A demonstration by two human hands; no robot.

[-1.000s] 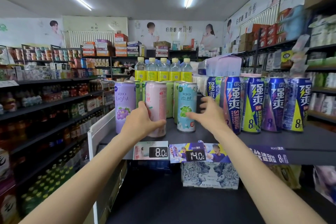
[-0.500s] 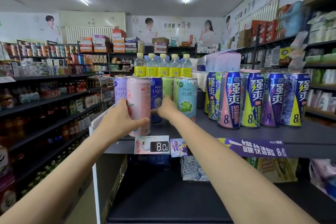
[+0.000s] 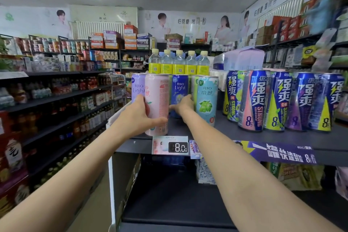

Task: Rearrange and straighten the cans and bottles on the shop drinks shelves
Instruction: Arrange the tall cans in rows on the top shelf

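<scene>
The pink can [image 3: 157, 103] stood upright at the front left of the top shelf [image 3: 282, 137], just above the price tag [image 3: 170, 146] reading "8.0". The left hand [image 3: 139, 117] was wrapped around its lower half, thumb across the front and fingers behind, probably to turn or shift it into line with its neighbours; its printed back panel, not its main label, faced outward. Just behind it on the left stood a lilac can [image 3: 136, 87] marked "RIO Light".

The right hand [image 3: 182, 105] reached into the gap between the pink can and the pale blue can [image 3: 207, 100], its fingers curled against the base of a dark blue can [image 3: 179, 88], also marked "RIO Light", set further back. Whether it actually gripped that can could not be told; it seemed placed to draw the can forward into the front row. The pale blue can showed "RIO", Chinese characters and a green grape picture.

To the right, apart from this group, a row of blue cans [image 3: 282, 100] carried bold Chinese characters, "STRONG" and a large "8". Behind, yellow-labelled bottles [image 3: 178, 64] stood in a row. A purple banner [image 3: 278, 153] along the shelf edge read "RIO".
</scene>
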